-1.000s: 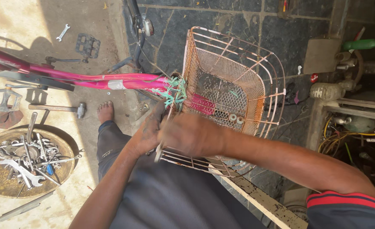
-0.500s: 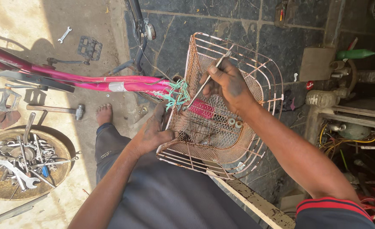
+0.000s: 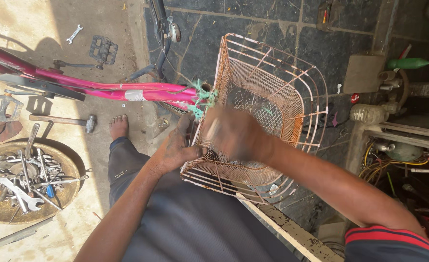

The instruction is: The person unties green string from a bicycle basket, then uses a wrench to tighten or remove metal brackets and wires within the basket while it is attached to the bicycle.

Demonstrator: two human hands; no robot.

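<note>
Up against the pink bicycle frame [image 3: 127,90], the wire basket [image 3: 272,97] sits tilted. Left hand [image 3: 178,150] grips its near-left rim, fingers curled shut around the wire. Right hand [image 3: 236,133], blurred, is inside the basket; its finger spread cannot be told.

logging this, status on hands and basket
Left hand grips wire basket rim. Right hand blurred inside basket, grip unclear. Green cord ties basket to pink frame.

Pink bicycle frame [image 3: 102,90] blocks the wire basket's [image 3: 292,92] left; its top is open.
</note>
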